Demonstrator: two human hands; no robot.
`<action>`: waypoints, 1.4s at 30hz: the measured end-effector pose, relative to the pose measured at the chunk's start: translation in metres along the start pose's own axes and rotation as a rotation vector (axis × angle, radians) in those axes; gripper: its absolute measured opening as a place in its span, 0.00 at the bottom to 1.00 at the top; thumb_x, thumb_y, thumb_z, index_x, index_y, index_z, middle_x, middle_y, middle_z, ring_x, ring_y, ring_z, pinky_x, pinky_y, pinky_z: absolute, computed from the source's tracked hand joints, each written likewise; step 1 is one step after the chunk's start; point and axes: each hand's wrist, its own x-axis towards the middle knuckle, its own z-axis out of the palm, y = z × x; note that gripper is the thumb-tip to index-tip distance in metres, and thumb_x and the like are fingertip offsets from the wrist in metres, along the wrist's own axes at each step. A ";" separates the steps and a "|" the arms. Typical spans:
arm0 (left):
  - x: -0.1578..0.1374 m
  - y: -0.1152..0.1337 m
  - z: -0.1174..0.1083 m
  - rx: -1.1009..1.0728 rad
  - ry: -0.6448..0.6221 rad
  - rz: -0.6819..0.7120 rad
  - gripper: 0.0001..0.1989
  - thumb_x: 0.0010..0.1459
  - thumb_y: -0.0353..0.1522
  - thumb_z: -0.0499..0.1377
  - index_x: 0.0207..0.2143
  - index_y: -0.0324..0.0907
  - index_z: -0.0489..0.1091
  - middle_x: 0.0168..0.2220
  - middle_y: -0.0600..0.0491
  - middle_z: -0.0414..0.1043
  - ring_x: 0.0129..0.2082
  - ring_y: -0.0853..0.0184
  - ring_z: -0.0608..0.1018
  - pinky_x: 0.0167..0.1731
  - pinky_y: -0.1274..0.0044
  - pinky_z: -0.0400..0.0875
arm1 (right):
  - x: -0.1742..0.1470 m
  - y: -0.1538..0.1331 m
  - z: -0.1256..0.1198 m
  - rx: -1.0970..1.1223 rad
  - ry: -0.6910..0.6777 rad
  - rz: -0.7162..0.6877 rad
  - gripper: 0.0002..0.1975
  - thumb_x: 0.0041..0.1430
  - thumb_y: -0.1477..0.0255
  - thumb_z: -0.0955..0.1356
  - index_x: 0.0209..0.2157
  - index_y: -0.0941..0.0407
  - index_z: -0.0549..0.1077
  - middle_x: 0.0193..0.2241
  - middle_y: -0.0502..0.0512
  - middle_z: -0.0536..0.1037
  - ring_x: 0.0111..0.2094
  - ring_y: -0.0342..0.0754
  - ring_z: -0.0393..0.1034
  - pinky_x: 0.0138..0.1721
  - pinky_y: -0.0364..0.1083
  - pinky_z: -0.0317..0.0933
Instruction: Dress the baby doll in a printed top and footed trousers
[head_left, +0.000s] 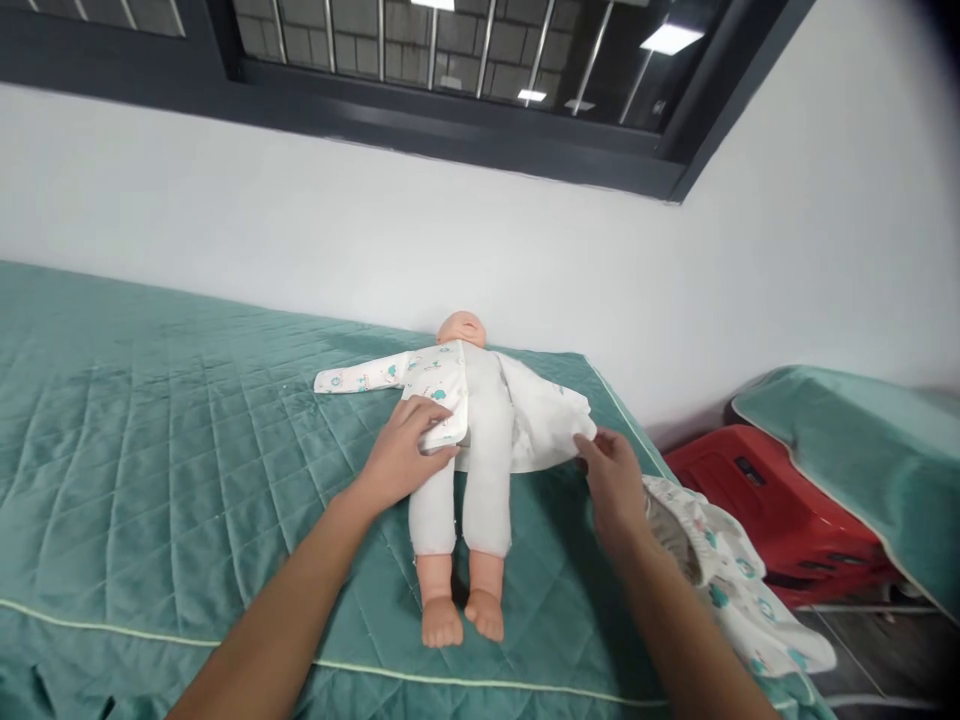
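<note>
A baby doll [487,450] with a white cloth body lies on its back, feet toward me. It has on a white printed baby shirt [439,385], spread open at the front. The shirt's left-side panel covers part of the chest, and its sleeve stretches out to the left. My left hand [409,447] is at that panel's lower edge, fingers on top and thumb near the hem. On the other side the panel is folded outward, inner face up. My right hand [609,470] pinches its outer corner between thumb and fingers.
Beside my right forearm, printed baby clothing [739,580] lies at the edge of the green quilted bedspread [225,480]. Beyond that edge stands a red plastic object [780,500] partly under green cloth [862,460]. A white wall [300,220] and barred window [450,90] rise behind.
</note>
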 end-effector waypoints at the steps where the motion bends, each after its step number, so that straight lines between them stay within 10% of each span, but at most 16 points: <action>1: -0.002 0.001 0.002 0.059 0.024 -0.002 0.13 0.53 0.32 0.63 0.43 0.46 0.72 0.44 0.49 0.71 0.48 0.59 0.70 0.49 0.69 0.65 | -0.007 0.003 -0.009 -0.110 -0.038 -0.022 0.18 0.48 0.67 0.74 0.41 0.54 0.71 0.38 0.52 0.78 0.39 0.48 0.72 0.43 0.49 0.66; 6: 0.001 0.008 0.009 0.217 0.143 -0.050 0.07 0.60 0.33 0.55 0.34 0.43 0.72 0.37 0.50 0.72 0.42 0.60 0.72 0.47 0.68 0.65 | -0.052 -0.014 -0.041 -0.433 -0.238 -0.219 0.20 0.58 0.61 0.68 0.50 0.54 0.67 0.51 0.60 0.73 0.52 0.54 0.69 0.53 0.56 0.65; 13: -0.013 -0.015 -0.021 -0.525 0.742 -0.606 0.11 0.54 0.36 0.58 0.37 0.39 0.70 0.35 0.51 0.73 0.33 0.68 0.75 0.35 0.76 0.71 | -0.053 -0.034 -0.116 -1.115 -0.221 -0.737 0.19 0.62 0.63 0.63 0.52 0.57 0.68 0.55 0.65 0.71 0.57 0.62 0.63 0.59 0.63 0.57; 22: -0.056 -0.025 -0.060 -0.012 0.646 -0.518 0.09 0.56 0.33 0.56 0.40 0.41 0.69 0.37 0.51 0.70 0.37 0.64 0.74 0.39 0.71 0.71 | -0.058 0.003 -0.194 -1.499 -0.194 -0.775 0.33 0.59 0.60 0.65 0.62 0.60 0.57 0.60 0.71 0.64 0.60 0.69 0.60 0.56 0.63 0.61; 30: -0.054 -0.012 -0.024 0.652 -0.154 0.063 0.10 0.61 0.31 0.53 0.42 0.43 0.72 0.46 0.47 0.73 0.50 0.54 0.69 0.48 0.63 0.64 | -0.089 -0.018 -0.092 -1.207 -0.542 -0.852 0.21 0.65 0.70 0.61 0.58 0.60 0.63 0.61 0.65 0.64 0.62 0.58 0.57 0.62 0.56 0.54; 36: -0.055 -0.019 -0.028 0.695 -0.225 0.105 0.10 0.63 0.35 0.52 0.41 0.44 0.73 0.48 0.49 0.70 0.50 0.57 0.68 0.48 0.65 0.64 | -0.065 -0.004 0.006 -1.155 -0.654 -0.801 0.15 0.63 0.78 0.61 0.50 0.58 0.69 0.52 0.60 0.72 0.53 0.51 0.63 0.55 0.49 0.58; 42: -0.053 -0.017 -0.027 0.658 -0.203 0.066 0.08 0.63 0.34 0.53 0.35 0.43 0.71 0.41 0.49 0.72 0.45 0.59 0.68 0.44 0.67 0.64 | -0.053 0.003 0.021 -1.230 -0.634 -0.811 0.05 0.63 0.73 0.63 0.37 0.56 0.70 0.41 0.58 0.73 0.43 0.53 0.64 0.43 0.49 0.57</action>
